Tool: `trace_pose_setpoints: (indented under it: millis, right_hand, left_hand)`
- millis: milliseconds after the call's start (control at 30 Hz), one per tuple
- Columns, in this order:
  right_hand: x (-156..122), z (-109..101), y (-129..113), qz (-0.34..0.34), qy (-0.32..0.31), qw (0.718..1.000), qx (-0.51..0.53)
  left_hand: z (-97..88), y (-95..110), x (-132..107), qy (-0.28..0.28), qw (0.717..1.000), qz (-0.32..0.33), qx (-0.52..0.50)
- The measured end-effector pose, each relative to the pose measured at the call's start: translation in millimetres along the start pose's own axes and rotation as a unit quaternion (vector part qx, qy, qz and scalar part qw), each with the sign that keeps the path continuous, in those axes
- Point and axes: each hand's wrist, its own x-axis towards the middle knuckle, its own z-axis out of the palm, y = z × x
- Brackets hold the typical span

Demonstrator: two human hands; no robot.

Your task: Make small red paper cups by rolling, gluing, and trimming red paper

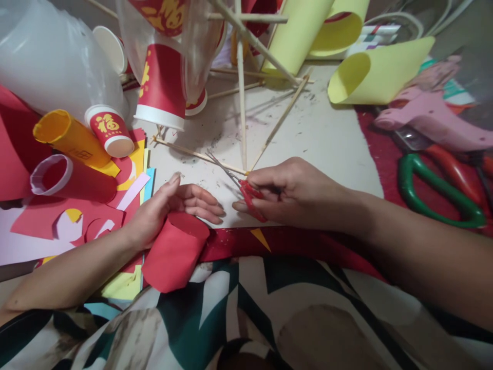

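Observation:
My right hand (296, 192) grips small red-handled scissors (250, 198) over the front of the pale board. Their thin blades point up and left, slightly apart, near a wooden stick frame (243, 103). My left hand (181, 203) is palm up with its fingers stretched out to the right. A rolled red paper tube (173, 257) rests below its palm and against my patterned clothing. I cannot tell whether the wrist touches the tube.
Left lie a yellow paper tube (73, 139), a red tube with a pale rim (82, 180), paper scraps and a red paper cup (110, 131). Yellow rolls (379, 74) stand at the back. Right are a pink glue gun (435, 118) and green-handled pliers (439, 192).

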Motion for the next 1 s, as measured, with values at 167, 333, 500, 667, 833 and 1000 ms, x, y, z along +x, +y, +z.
trace_pose_setpoints:
  millis: [167,333,500,667,833,1000]
  right_hand:
    - [-1.0,-1.6,-2.9,-0.002,0.006,1.0,-0.007]
    - [-1.7,-0.9,-1.0,-0.001,0.003,1.0,-0.003]
    - [-0.7,1.8,-0.1,-0.014,0.014,0.999,0.028]
    - [-0.6,4.4,1.3,-0.011,0.0,0.998,0.057]
    - [1.0,5.8,2.1,-0.024,0.009,0.997,0.079]
    - [0.7,5.0,-1.7,-0.002,-0.006,0.994,0.11]
  left_hand:
    - [-23.8,15.7,-0.8,-0.164,0.975,0.028,0.148]
    - [-31.1,32.2,-3.3,-0.209,0.941,-0.007,0.268]
    - [-23.1,24.6,-0.6,-0.086,0.978,-0.026,0.187]
    - [-9.7,19.6,0.4,0.03,0.993,-0.067,0.091]
    - [-4.8,20.5,-4.2,0.015,0.995,-0.087,0.051]
    - [-9.0,21.8,-2.0,0.022,0.994,-0.08,0.069]
